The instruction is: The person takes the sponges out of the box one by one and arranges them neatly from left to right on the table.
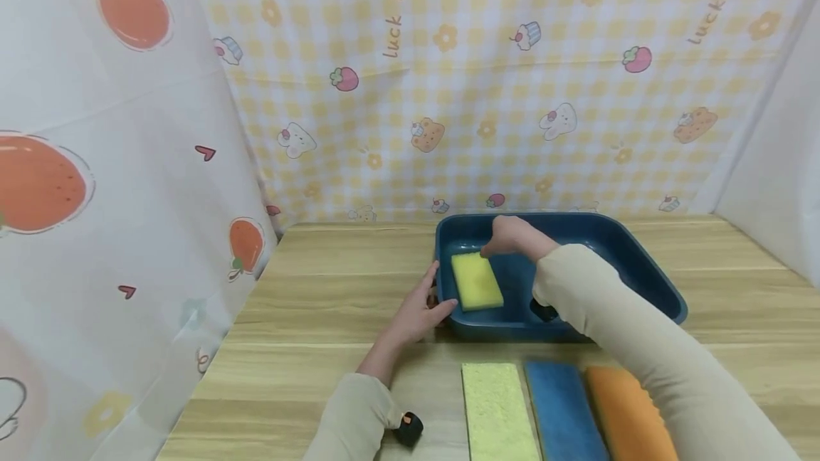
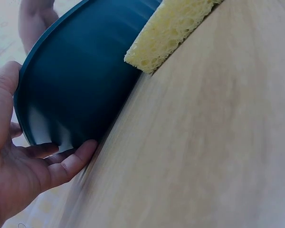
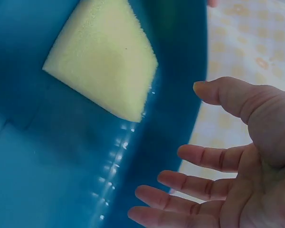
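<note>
A dark blue rectangular tub (image 1: pixel 515 279) stands on the wooden table. On its floor, by the left wall, lies a yellow sponge (image 1: pixel 477 282), also plain in the right wrist view (image 3: pixel 104 57). My left hand (image 1: pixel 410 315) holds the tub's left side, thumb at the rim and fingers against the outer wall, as the left wrist view (image 2: pixel 33 166) shows. Over the tub, near the sponge's far end, is my right hand (image 1: pixel 517 235). Its fingers (image 3: pixel 204 185) are spread and nearly straight in the right wrist view, holding nothing, apart from the sponge.
In front of the tub lie a pale yellow sponge (image 1: pixel 500 411), a blue pad (image 1: pixel 566 411) and an orange pad (image 1: pixel 631 415), side by side. A patterned curtain (image 1: pixel 487 98) hangs behind the table, and another cloth (image 1: pixel 147 112) hangs at the left.
</note>
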`<state>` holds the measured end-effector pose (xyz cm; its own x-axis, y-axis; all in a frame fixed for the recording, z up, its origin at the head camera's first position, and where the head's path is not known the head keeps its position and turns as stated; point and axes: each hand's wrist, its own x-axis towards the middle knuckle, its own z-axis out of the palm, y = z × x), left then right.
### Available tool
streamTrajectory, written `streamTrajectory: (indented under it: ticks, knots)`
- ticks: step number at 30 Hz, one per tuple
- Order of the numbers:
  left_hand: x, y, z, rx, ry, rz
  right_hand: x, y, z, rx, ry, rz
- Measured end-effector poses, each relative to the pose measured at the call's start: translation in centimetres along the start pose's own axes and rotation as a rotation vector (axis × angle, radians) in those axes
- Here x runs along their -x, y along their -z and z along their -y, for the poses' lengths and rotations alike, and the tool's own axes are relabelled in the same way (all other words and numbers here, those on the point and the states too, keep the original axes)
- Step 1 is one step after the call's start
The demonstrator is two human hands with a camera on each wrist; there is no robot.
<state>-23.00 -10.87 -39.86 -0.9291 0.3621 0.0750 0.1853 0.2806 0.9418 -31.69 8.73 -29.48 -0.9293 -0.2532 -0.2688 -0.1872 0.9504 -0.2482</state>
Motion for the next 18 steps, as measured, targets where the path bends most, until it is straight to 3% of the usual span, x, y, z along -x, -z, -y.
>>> streamTrajectory:
  ticks: [13, 18]
  knots:
    - [0.0, -0.1, 0.0, 0.006, -0.007, 0.004, -3.2, -1.8, 2.0, -0.013, -0.020, 0.031]
    - [0.4, 0.2, -1.1, 0.020, -0.006, 0.011, -3.8, -2.6, 2.8, -0.001, -0.009, 0.035]
